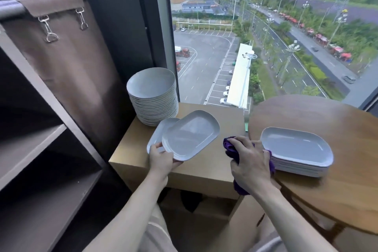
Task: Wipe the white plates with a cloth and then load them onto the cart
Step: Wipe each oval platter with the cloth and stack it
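The left hand (161,160) holds one oval plate (191,135), the right hand (252,162) grips the purple cloth (230,146); wiping seems underway, and loading the cart (30,149) remains.

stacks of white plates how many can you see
2: a tall stack of round plates on the light wooden stand, a low stack of oval plates on the round table. Two loose oval plates at the left hand aren't counted.

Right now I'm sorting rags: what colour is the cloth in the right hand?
The cloth is purple; the head view shows it best.
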The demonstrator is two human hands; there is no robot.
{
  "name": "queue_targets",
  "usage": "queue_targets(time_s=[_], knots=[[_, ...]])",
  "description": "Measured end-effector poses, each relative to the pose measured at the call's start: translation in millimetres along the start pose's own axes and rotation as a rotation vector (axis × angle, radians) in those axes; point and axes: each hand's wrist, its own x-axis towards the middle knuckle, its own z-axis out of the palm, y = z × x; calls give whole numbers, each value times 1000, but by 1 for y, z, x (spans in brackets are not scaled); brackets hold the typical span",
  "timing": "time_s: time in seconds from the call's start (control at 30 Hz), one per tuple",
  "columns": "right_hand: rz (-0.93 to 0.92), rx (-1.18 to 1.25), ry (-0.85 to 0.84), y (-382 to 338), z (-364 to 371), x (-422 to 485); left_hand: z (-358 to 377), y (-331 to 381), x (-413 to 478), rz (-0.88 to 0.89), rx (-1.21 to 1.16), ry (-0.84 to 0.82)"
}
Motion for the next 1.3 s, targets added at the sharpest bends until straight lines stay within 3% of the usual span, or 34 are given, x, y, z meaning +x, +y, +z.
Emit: queue_targets(time_s=[0.3,0.67,0.93,1.1,1.3], knots=[[-34,54,-112,-52,26,-13,-35,-11,21,-31,-64,130],[-2,121,-186,-39,39,-52,-28,-25,46,0,-12,241],[20,145,-152,-23,34,-46,-35,-28,53,-99,88,170],[40,136,-138,-13,31,-41,-32,-27,46,-151,90,217],[96,178,-97,8,28,-37,-14,-52,8,-137,201,189]])
